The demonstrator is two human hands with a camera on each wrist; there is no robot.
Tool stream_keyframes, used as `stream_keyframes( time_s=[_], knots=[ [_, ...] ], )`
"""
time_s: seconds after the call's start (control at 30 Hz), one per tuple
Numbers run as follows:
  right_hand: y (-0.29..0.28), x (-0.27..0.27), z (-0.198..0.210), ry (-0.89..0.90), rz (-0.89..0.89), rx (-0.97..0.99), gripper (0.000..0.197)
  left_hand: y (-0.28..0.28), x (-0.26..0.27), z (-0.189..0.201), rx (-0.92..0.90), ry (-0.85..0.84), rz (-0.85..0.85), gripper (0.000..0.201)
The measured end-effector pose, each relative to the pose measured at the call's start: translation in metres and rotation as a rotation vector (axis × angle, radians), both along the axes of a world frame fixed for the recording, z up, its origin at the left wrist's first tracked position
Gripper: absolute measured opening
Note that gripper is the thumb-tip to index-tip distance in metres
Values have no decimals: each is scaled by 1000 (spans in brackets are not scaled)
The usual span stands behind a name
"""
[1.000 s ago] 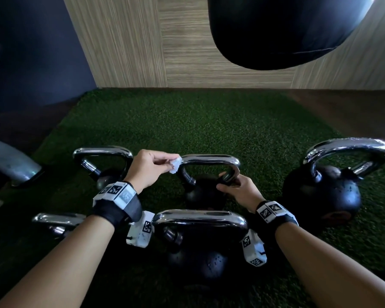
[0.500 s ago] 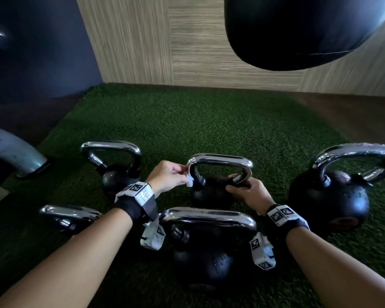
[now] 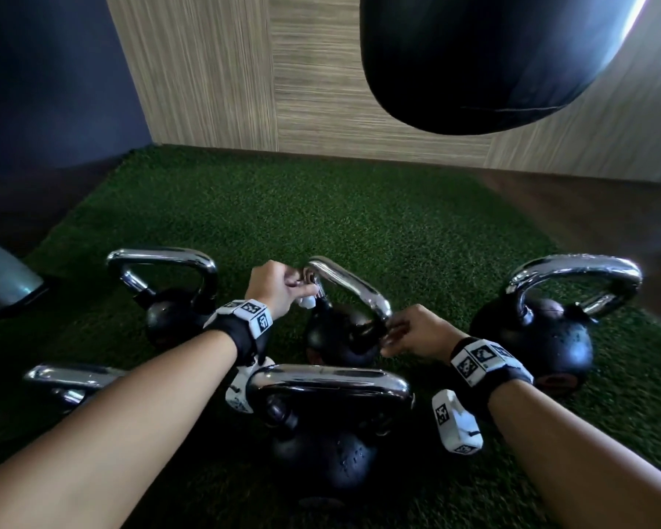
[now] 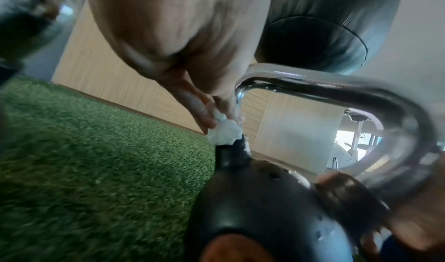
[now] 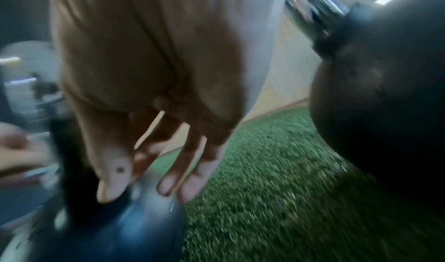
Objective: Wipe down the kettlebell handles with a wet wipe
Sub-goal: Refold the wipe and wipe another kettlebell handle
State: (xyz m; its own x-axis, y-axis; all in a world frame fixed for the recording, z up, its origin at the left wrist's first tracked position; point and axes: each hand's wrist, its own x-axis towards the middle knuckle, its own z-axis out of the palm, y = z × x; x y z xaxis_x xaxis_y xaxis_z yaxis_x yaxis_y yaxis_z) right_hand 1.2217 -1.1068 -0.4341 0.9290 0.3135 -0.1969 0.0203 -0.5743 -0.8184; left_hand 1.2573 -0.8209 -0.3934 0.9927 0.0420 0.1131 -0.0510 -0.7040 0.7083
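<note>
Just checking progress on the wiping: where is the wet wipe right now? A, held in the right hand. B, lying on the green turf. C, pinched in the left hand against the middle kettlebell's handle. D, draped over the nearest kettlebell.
C: the left hand pinches the wet wipe against the handle.

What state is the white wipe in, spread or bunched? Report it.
Bunched: the white wet wipe is a crumpled wad pinched in the left hand.

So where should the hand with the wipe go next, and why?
Probably up and over the chrome handle toward the right hand. The left hand pinches the wet wipe low on the handle's left leg, by the black body of the middle kettlebell, so the top bar and the right leg look likely still to be wiped.
</note>
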Motion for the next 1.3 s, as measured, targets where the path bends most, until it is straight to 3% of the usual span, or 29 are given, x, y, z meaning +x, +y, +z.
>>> stream_keyframes(
  time_s=[0.1, 0.2, 0.27, 0.33, 0.4, 0.43, 0.53, 0.6, 0.63, 0.7, 0.8, 0.87, 0.93, 1.1, 1.3],
  knots=[
    [12, -3, 6, 33, 136, -54, 43, -23, 14, 5, -26, 6, -22, 33],
    [25, -3, 8, -5, 181, -116, 34, -40, 22, 13, 21, 34, -37, 12],
    [33, -1, 9, -38, 110, -100, 28, -43, 26, 16, 25, 92, -6, 12],
    [37, 5, 4, -107, -65, -77, 20, -35, 31, 14, -99, 242, -21, 21],
    [41, 10, 1, -90, -187, -74, 48, -28, 28, 14, -333, 383, -84, 35],
    [44, 11, 0, -42, -170, -68, 64, -26, 26, 11, -364, 402, -115, 37],
    [53, 7, -2, 73, -46, -57, 65, -31, 17, 13, -379, 367, -128, 16],
    [55, 4, -7, 89, -94, -24, 73, -37, 25, 12, -435, 368, -73, 39],
    [55, 4, -12, 100, -128, -14, 80, -39, 30, 13, -432, 351, -22, 39],
    [53, 4, -18, 112, -154, -7, 104, -40, 31, 19, -330, 265, 36, 10],
    [52, 4, -26, 101, -185, 28, 144, -40, 28, 16, -278, 222, 10, 26],
    [53, 3, -29, 106, -211, 47, 147, -43, 26, 11, -251, 246, 50, 13],
    [53, 3, -34, 113, -231, 59, 144, -46, 27, 12, -242, 248, 48, 13],
    [53, 2, -39, 107, -228, 79, 135, -41, 30, 32, -667, 234, 15, 21],
    [53, -1, -35, 99, -237, 102, 135, -41, 22, 35, -1058, 438, -47, 15]
  ],
)
